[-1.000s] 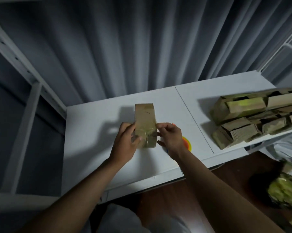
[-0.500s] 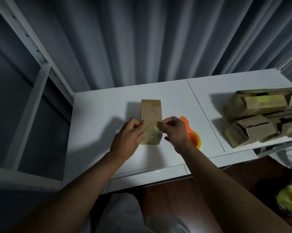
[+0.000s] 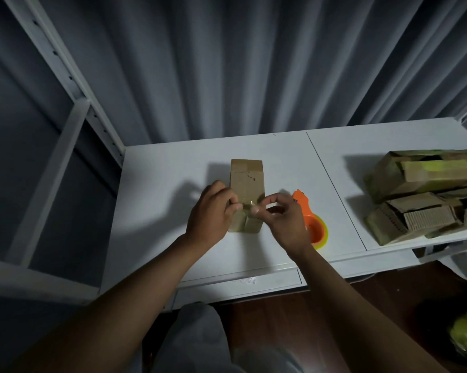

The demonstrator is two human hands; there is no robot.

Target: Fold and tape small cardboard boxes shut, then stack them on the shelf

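A small brown cardboard box (image 3: 247,184) lies on the white shelf board (image 3: 168,189), its near end with folded flaps facing me. My left hand (image 3: 212,214) holds the box's left near edge, fingertips pinching clear tape at the flap seam. My right hand (image 3: 282,219) is just right of the seam, thumb and forefinger pinching the other end of the tape strip (image 3: 250,208). An orange tape dispenser (image 3: 311,222) with a yellow-green roll lies on the board right behind my right hand, partly hidden by it.
A pile of taped and flat cardboard boxes (image 3: 420,195) fills the right shelf panel. White rack uprights (image 3: 73,84) rise at the left, grey curtains hang behind. A yellow-green bag (image 3: 466,335) lies on the dark wood floor at lower right.
My right hand has lifted slightly off the box's near end, pinching tape above the seam. The left hand stays at the box's left edge. The dispenser shows more.
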